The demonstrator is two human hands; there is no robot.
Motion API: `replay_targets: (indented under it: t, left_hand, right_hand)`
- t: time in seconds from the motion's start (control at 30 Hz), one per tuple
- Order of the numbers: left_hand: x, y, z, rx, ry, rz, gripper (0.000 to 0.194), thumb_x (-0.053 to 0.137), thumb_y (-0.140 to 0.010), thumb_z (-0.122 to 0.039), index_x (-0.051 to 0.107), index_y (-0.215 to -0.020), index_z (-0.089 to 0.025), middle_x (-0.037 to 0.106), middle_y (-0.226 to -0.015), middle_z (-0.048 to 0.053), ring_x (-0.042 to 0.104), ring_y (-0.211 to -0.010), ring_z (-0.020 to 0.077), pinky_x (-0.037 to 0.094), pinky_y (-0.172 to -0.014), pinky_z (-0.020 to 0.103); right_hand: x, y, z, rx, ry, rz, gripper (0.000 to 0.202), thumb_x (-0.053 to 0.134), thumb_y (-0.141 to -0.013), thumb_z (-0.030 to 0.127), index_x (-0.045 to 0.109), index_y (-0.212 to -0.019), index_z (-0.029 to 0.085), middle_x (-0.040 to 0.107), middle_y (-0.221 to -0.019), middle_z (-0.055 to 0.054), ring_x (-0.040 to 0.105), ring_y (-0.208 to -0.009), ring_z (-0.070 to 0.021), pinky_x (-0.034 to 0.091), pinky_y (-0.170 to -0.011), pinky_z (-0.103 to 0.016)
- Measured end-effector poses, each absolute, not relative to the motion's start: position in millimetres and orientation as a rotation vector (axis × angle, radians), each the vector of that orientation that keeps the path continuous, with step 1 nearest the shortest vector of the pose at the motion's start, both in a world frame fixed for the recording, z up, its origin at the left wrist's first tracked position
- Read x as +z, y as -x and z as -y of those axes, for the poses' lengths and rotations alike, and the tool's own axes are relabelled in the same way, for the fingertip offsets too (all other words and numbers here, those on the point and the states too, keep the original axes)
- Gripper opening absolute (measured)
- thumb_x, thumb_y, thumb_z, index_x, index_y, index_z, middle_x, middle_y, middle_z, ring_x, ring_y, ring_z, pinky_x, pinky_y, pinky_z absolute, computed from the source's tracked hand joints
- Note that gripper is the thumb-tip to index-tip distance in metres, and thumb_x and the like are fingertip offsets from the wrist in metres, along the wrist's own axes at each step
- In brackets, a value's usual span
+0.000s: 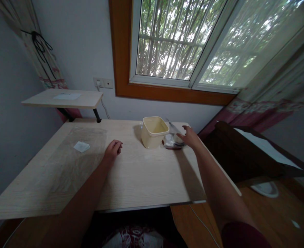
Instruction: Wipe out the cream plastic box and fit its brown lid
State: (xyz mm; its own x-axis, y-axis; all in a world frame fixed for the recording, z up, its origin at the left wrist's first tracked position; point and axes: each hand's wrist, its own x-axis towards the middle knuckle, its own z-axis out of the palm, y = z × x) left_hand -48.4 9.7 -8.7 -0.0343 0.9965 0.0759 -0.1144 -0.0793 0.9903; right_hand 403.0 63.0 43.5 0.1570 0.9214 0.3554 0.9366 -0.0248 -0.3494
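Desk (141, 179) has a pale, wood-grained top. Cream tub (150, 138) stands upright, open-topped, near far edge, right of middle. Clear plastic bag (170, 140) lies just beside it, toward far right corner; contents indistinct. Thin transparent sheet (64, 165) covers much of left side, small white packet (81, 146) on top. Raised shelf (42, 98) stands at far left corner, bearing paper (68, 96).
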Motion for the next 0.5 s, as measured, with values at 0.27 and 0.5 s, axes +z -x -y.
replay_targets:
  t: [0.27, 0.5]
  left_hand:
    - [-14, 47, -11, 1.299, -1.22, -1.11, 0.028, 0.058, -0.084, -0.045, 0.063, -0.082, -0.017, 0.054, -0.07, 0.0, 0.042, -0.052, 0.008, 0.028, -0.046, 0.021]
    - [-8, 48, -8, 1.251, -1.267, -1.17, 0.027, 0.057, -0.084, -0.044, 0.063, -0.081, -0.017, 0.055, -0.069, 0.0, 0.044, -0.055, 0.0095, 0.031, -0.049, 0.021]
  right_hand:
    - [19, -344, -22, -0.253, 2.003, 2.15, 0.048, 0.05, -0.092, 0.06, 0.062, -0.131, 0.034, 0.047, -0.149, -0.007, 0.044, -0.13, -0.0365, 0.036, -0.105, -0.054]
    - [5, -336, 0, -0.309, 2.098, 2.167, 0.043, 0.048, -0.094, 0.057, 0.065, -0.126, 0.035, 0.048, -0.149, -0.005, 0.036, -0.136, -0.0383, 0.027, -0.11, -0.058]
